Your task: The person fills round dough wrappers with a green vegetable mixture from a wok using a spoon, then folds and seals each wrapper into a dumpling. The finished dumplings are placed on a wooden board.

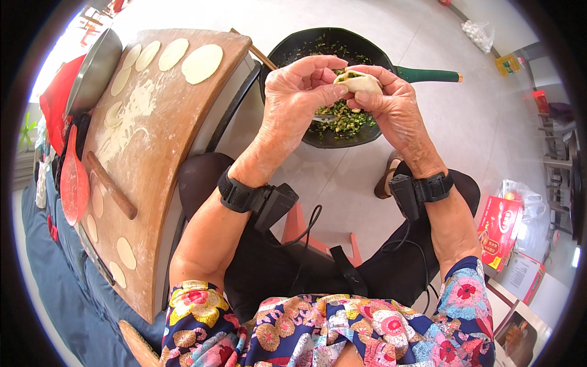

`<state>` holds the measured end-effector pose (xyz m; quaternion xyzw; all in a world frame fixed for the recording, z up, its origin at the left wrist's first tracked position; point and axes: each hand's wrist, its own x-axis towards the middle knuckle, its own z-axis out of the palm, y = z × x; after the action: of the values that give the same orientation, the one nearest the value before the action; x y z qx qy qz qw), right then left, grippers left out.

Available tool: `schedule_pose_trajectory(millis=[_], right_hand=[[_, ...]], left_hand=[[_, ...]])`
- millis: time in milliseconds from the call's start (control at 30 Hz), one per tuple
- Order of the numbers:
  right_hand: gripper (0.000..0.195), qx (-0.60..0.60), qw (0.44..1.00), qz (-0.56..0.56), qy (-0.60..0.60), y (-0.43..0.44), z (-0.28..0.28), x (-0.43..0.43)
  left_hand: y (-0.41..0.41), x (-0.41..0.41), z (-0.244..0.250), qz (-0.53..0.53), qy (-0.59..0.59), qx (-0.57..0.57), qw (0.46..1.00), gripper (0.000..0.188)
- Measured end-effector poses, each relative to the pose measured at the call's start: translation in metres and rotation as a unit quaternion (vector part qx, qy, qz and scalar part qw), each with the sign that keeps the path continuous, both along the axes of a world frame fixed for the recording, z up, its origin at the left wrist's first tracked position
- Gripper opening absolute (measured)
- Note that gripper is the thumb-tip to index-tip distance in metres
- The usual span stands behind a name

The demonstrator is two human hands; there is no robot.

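My left hand [300,87] and my right hand [390,94] pinch the edges of one dumpling [360,82] between thumbs and fingers. Its wrapper is folded over, and green filling shows in the gap on the left side. Both hands are above a dark wok [328,36] that holds chopped green and yellow filling [346,120]. A metal spoon [324,118] lies in the filling, partly hidden by my left hand. The wok's green handle [429,75] points right.
On my left, a floured wooden board [169,124] bears several round dough wrappers [202,63] and a rolling pin [111,185]. A red plastic ladle [74,181] and a metal bowl [95,71] lean at its far edge. A red box [500,229] stands at right.
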<state>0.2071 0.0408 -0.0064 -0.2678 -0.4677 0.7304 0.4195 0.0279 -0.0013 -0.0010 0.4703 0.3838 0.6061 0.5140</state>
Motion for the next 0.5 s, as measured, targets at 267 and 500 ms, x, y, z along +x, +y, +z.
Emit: schedule_pose_trajectory(millis=[267, 500], right_hand=[[0.036, 0.009, 1.000, -0.005, -0.009, 0.0009, -0.0014, 0.0003], [0.036, 0.016, 1.000, -0.005, -0.021, 0.0016, -0.0027, 0.0006]], left_hand=[[-0.0001, -0.0022, 0.0015, 0.019, 0.123, 0.040, 0.991, 0.022], [0.0008, -0.0030, 0.0016, 0.028, 0.201, 0.040, 0.978, 0.022]])
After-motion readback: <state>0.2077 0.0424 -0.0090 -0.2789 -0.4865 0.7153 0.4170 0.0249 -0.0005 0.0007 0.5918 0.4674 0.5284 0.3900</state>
